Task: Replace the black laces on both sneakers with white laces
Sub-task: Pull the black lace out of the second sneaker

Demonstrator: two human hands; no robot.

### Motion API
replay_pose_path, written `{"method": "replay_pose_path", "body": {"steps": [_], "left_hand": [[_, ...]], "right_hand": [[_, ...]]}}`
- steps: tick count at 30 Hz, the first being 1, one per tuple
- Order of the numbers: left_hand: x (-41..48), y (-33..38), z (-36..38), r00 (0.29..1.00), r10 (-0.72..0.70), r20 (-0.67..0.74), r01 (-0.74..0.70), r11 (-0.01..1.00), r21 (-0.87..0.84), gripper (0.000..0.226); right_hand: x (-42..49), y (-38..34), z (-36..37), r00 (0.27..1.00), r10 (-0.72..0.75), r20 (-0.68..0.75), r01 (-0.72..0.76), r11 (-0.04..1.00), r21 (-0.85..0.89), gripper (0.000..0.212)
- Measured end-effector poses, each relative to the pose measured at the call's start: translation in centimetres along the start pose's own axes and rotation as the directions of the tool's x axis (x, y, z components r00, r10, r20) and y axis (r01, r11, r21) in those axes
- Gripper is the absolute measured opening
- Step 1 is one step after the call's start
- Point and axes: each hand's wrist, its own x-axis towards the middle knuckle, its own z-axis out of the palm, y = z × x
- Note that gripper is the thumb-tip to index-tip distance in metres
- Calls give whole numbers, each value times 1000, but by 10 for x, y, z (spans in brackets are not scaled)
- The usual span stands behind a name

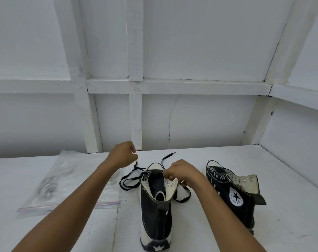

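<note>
You face a white table [281, 179]; on its left lies a clear zip bag [63, 182], flat, its pink-and-blue seal toward you, contents too blurred to tell; behind the table stands a white wall [209, 42] crossed by beams [172, 85].

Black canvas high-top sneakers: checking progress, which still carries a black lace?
The middle black high-top sneaker, heel toward the camera, gripped by the right hand: a black lace trails from it to the left hand. The star-patch sneaker at right shows bare eyelets.
</note>
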Motion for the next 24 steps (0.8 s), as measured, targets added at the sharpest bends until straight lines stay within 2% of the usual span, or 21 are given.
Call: {"method": "replay_pose_path", "body": {"steps": [2,4,7,9,13,16,19,21,24], "left_hand": [[-2,2,2,994,58,98,-53,997,-48,4],[-5,3,5,973,116,201,-97,990,-104,10],[-10,2,11,933,139,331,-116,989,-87,16],[-14,2,15,917,137,374,-130,991,-42,14],[-17,-1,17,908,139,395,-129,990,-52,13],[-18,0,11,934,115,339,3,944,-330,13],[-18,4,3,950,118,291,85,794,-601,14],[-17,6,1,955,128,267,104,701,-706,14],[-15,9,0,960,126,250,124,610,-782,15]], "right_hand": [[3,0,2,999,-37,-38,37,999,-12,31],[6,0,7,991,-86,-101,83,996,-34,37],[12,1,14,977,-128,-171,114,989,-90,28],[14,1,18,970,-144,-195,130,988,-83,15],[15,1,19,963,-156,-218,143,987,-76,12],[16,1,16,968,-133,-214,122,990,-65,13],[17,3,15,968,-124,-220,114,992,-60,24],[16,2,14,970,-119,-210,107,992,-69,27],[17,3,12,975,-119,-186,106,991,-82,17]]}}
